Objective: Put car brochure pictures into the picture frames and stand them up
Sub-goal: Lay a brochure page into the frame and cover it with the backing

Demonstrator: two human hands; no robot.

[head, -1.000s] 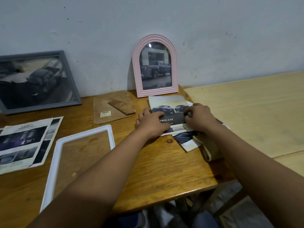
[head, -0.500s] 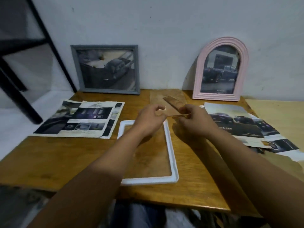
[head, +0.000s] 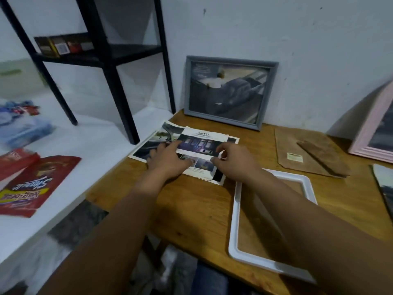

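Observation:
A stack of car brochure pages (head: pixel 204 137), the top one headed SAFETY, lies at the wooden table's (head: pixel 202 209) left corner. My left hand (head: pixel 168 160) rests flat on the stack's left side. My right hand (head: pixel 231 160) pinches the top page at its right edge. An empty white frame (head: pixel 234 231) lies flat on the table under my right forearm. A brown frame backing with a stand (head: pixel 308 154) lies behind it. A grey frame (head: pixel 229 92) with a car picture leans on the wall. A pink frame (head: pixel 370 133) stands at the right edge.
Another brochure page (head: pixel 382 184) shows at the far right. A black metal shelf (head: pixel 102 56) with small boxes stands left of the table on a white surface (head: pixel 85 158). Red snack bags (head: pixel 32 184) lie on that surface at the left.
My view and both hands have swung left, from the brochure by the pink frame, past the backing board, to the SAFETY stack at the table's left corner.

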